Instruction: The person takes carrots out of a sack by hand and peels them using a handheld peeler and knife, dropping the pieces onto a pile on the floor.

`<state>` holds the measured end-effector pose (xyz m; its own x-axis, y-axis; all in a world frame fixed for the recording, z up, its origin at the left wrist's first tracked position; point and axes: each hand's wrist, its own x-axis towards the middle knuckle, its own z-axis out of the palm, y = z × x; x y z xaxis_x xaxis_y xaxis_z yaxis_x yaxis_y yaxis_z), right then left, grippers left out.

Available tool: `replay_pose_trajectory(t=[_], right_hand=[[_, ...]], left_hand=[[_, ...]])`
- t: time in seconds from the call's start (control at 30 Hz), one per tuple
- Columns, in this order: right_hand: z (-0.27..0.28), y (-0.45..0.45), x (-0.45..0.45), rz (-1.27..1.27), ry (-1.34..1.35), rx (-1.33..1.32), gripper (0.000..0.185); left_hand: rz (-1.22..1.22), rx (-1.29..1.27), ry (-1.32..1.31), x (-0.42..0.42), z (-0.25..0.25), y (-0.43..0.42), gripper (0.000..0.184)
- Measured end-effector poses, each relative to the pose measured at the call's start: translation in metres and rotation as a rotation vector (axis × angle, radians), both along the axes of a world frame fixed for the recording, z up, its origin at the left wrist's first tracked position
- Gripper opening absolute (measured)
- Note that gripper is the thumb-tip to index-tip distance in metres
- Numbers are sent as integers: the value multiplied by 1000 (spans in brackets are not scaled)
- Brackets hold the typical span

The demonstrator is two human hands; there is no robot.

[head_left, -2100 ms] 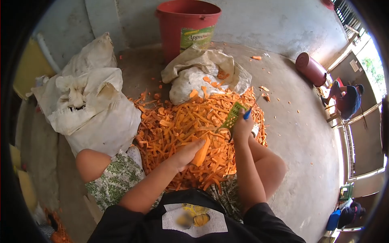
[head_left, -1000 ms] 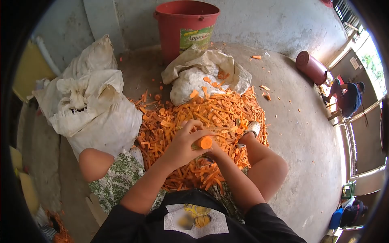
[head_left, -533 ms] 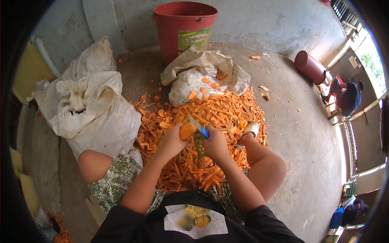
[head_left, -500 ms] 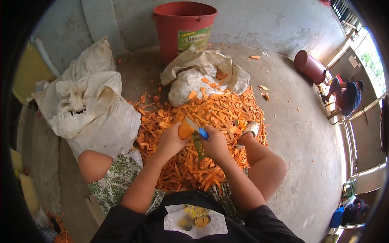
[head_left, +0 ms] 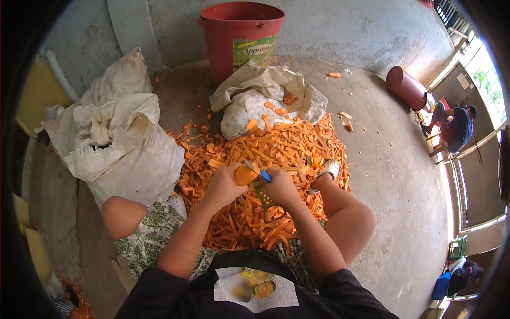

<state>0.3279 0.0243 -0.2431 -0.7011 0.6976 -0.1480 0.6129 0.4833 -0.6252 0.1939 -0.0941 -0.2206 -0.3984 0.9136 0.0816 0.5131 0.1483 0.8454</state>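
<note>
My left hand (head_left: 224, 184) is closed around a thick orange carrot (head_left: 244, 175), its cut end pointing right. In my right hand (head_left: 280, 187) is a blue-handled knife (head_left: 265, 176), its short blade against the carrot's end. A green slotted peeler (head_left: 262, 194) hangs below the knife, beside my right hand; its upper part is hidden, so how it is held I cannot make out. Under both hands spreads a large heap of orange peel strips and round slices (head_left: 239, 223), lying between my legs.
White woven sacks (head_left: 127, 143) stand at left. A partly open sack (head_left: 244, 114) lies behind the heap, before a red bin (head_left: 218, 48). Another dark red bin (head_left: 406, 87) lies on its side at right. Two people (head_left: 459, 127) are at the far right.
The knife blade has turned from pointing up-left to lying across the carrot's end. The green peeler has swung lower and right, showing more of its loop. Both hands stay close together.
</note>
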Motion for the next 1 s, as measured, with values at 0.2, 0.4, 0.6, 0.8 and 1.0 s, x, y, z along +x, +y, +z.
replay_pose_trajectory(t=[0.2, 0.4, 0.6, 0.8, 1.0], right_hand=[[-73, 79, 24, -348, -361, -146, 31], [-29, 93, 42, -483, -83, 83, 31], [29, 75, 55, -500, 138, -4, 32], [27, 67, 49, -432, 132, 77, 31], [35, 68, 46, -447, 55, 64, 31]], left_hand=[[-213, 185, -133, 6, 31, -9, 25], [-179, -337, 132, -6, -18, -6, 39], [-861, -1250, 430, -8, -54, 6, 56], [280, -40, 1211, -119, 142, 96, 56], [529, 255, 1299, -156, 260, 107, 50]])
